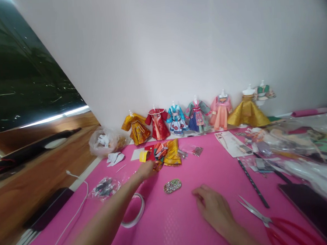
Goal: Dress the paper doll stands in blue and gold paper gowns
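Dresses [196, 116] behind mat [186, 224]; scissors [269, 219] right, tape roll [134, 213] left.

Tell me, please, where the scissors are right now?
The scissors lie open on the pink mat at lower right, just right of the right hand.

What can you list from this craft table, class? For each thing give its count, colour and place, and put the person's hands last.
Miniature paper dresses on small stands: seven, yellow, red, blue, teal, pink, gold, green; row along the wall.
Pink embossed table mat: one; covers the table.
Pile of folded patterned paper: one, red, orange, gold; behind the left hand.
Oval beaded patch: one, multicoloured; mat centre.
Roll of white tape: one; under the left forearm.
Red-handled metal scissors: one; bottom right.
Thin black stick: one; right of centre.
Crumpled clear plastic bag: one; far left.
White cable: one; left edge.
Left hand: reaching the paper pile.
Right hand: resting on the mat, empty.
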`<state>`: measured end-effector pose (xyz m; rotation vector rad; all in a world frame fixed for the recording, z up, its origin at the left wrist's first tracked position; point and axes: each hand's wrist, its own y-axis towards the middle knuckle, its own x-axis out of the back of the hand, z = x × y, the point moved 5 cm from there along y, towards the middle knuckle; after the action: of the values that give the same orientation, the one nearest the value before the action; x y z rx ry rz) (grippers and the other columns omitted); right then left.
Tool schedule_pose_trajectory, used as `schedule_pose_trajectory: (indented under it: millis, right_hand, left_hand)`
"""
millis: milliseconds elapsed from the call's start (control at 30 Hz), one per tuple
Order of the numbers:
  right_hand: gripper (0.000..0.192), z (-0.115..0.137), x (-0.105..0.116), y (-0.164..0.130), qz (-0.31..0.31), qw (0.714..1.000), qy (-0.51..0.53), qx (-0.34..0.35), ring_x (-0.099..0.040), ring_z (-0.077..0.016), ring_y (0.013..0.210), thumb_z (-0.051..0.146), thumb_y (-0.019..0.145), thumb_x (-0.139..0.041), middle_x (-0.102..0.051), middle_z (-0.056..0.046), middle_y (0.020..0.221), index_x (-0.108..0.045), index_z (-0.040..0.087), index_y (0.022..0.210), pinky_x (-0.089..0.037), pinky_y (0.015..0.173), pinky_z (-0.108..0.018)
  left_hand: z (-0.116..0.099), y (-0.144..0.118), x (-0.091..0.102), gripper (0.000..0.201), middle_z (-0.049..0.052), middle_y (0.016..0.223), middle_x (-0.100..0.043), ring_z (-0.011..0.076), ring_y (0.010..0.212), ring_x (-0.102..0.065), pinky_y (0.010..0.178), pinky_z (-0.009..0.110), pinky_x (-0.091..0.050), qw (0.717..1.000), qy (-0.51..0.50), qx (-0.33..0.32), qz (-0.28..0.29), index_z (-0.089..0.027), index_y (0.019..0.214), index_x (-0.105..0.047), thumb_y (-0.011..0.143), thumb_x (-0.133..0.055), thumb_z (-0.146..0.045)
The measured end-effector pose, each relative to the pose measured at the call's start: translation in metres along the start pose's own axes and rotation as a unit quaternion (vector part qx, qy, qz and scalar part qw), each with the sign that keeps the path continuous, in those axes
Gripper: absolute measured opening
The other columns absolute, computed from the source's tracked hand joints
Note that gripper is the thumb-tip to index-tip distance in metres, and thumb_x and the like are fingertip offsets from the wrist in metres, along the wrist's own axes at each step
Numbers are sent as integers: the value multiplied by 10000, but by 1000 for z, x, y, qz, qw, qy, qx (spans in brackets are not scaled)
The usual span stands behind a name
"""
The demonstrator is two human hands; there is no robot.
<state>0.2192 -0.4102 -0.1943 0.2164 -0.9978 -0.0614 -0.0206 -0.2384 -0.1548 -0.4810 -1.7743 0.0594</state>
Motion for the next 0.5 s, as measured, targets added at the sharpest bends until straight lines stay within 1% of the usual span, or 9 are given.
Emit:
schedule_pose_trajectory:
  millis: [67, 167, 267, 367, 500]
  right_hand:
    - [287, 0, 1, 0, -4, 1000, -2, -1, -664, -173, 755, 138, 886, -470, -694, 0, 866, -710, 271, 970, -426, 642, -267]
    - [286, 1, 1, 0, -3, 1000, 3, 2, -669, -178, 784, 128, 882, -473, -692, -2, 879, -706, 267, 973, -434, 667, -271]
    - [284, 1, 1, 0, 1, 1000, 9, 2, -668, -176, 789, 121, 879, -474, -688, -2, 881, -703, 261, 973, -437, 683, -271]
    - [288, 0, 0, 0, 7, 1000, 7, -1, -668, -175, 786, 115, 876, -474, -688, 0, 883, -702, 262, 972, -434, 681, -271]
    - [287, -2, -3, 0, 2, 1000, 3, 0, -673, -179, 805, 118, 875, -484, -697, 3, 887, -703, 274, 973, -433, 676, -266]
  left_hand:
    - [1, 1, 1, 288, 75, 1191, -632, 240, 1017, -637, 864, 429, -547, 1000, -14, 2, 0, -164, 1159, -620, 935, -595, -343]
    - [5, 3, 9, 315, 64, 1162, -639, 259, 1005, -642, 844, 431, -554, 999, -51, 7, -1, -139, 1151, -620, 922, -612, -354]
    - [11, 0, 18, 290, 67, 1127, -648, 225, 951, -654, 803, 402, -566, 994, -106, 8, 10, -141, 1142, -618, 927, -609, -336]
    - [13, -5, 25, 253, 65, 1057, -661, 178, 864, -660, 750, 365, -570, 983, -180, -3, 23, -141, 1114, -617, 938, -597, -322]
    - [7, -17, 32, 218, 26, 872, -665, 140, 727, -631, 684, 311, -534, 956, -292, -35, 25, -131, 951, -633, 924, -606, -345]
